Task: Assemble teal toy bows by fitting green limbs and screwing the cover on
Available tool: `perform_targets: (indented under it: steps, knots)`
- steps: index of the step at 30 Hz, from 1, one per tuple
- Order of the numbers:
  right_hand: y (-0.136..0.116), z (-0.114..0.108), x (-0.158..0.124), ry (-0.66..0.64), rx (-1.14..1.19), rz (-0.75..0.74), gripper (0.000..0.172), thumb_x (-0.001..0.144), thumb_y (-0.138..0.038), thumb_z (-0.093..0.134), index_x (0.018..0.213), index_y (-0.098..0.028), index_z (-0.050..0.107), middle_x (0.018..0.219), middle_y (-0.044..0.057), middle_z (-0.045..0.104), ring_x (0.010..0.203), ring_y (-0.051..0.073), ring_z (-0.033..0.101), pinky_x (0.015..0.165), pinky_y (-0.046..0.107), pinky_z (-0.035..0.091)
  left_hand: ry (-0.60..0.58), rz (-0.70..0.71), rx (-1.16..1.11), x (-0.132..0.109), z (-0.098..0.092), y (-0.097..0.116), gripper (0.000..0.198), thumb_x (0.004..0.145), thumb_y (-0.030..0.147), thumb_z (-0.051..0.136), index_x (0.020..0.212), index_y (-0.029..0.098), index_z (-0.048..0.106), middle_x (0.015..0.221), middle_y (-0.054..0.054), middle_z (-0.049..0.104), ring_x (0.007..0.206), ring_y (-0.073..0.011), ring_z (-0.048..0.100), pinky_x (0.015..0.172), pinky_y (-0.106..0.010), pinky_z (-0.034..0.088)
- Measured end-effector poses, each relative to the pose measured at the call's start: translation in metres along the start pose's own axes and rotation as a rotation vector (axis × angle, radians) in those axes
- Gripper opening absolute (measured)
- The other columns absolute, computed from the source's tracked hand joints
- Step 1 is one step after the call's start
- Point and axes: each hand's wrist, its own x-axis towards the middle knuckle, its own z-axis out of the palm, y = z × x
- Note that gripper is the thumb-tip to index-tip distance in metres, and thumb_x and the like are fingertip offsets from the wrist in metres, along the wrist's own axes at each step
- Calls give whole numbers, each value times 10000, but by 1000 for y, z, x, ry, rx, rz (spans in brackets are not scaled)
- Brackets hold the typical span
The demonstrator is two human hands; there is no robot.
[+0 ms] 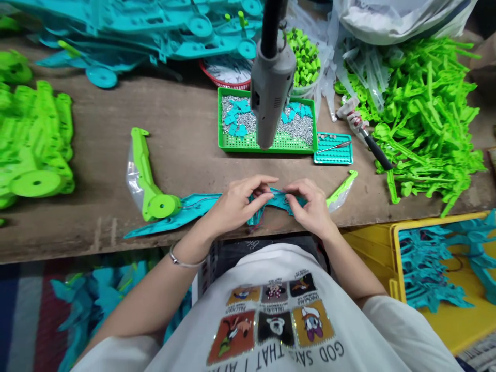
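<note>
My left hand [236,204] and my right hand [312,206] meet at the near edge of the wooden bench [182,129]. Both pinch the middle of a long teal plastic part [182,216] that lies along the edge. A thin red wire runs on this part. A lime-green arm piece with a round hub [149,178] rests on the teal part's left end. Another green strip in clear film [341,188] sticks out to the right of my right hand. A grey powered screwdriver [271,77] hangs straight above my hands.
A green tray of screws and small teal bits [267,145] sits behind my hands, a small teal tray [333,150] beside it. Green parts are heaped at the right [422,113] and left [34,139]. Teal parts lie at the back [155,31]. A yellow crate [461,315] holds teal parts.
</note>
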Motion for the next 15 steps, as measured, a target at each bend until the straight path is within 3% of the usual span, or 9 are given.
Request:
perform_targets:
  steps: [3, 7, 10, 12, 15]
  knots:
    - [-15, 1, -14, -14, -45, -74, 239, 896, -139, 564, 1063, -210, 719, 925, 68, 672, 908, 214, 631, 831, 366, 504, 83, -113, -81, 1, 6, 1, 341, 972, 362, 625, 1260, 187, 677, 915, -41, 731, 717, -132, 686, 664, -239, 539]
    - [-31, 20, -32, -234, -107, -336, 347, 881, -97, 536, 1172, -206, 690, 933, 66, 641, 902, 212, 589, 791, 366, 458, 108, -244, -164, 2, 10, -7, 320, 910, 354, 684, 1171, 170, 710, 993, -63, 718, 615, -112, 672, 562, -229, 545]
    - [-33, 39, -37, -262, -262, -468, 324, 960, -127, 523, 1214, -228, 697, 904, 56, 604, 862, 202, 546, 732, 350, 401, 115, -265, -168, 2, 9, -11, 291, 879, 338, 707, 1115, 169, 740, 1030, -69, 712, 605, -112, 680, 559, -238, 562]
    - [-31, 47, -36, -221, -344, -492, 240, 1011, -185, 527, 1108, -247, 738, 856, 42, 577, 809, 186, 516, 704, 341, 373, 118, -256, -159, 2, 7, -11, 267, 873, 332, 708, 1081, 173, 759, 1032, -70, 718, 605, -120, 686, 565, -251, 571]
    - [-27, 49, -32, -201, -375, -489, 220, 1035, -257, 543, 972, -246, 754, 829, 34, 568, 770, 169, 502, 702, 332, 380, 123, -160, -76, -1, 2, -12, 208, 897, 302, 681, 1045, 204, 789, 1090, -77, 753, 795, -174, 746, 698, -294, 614]
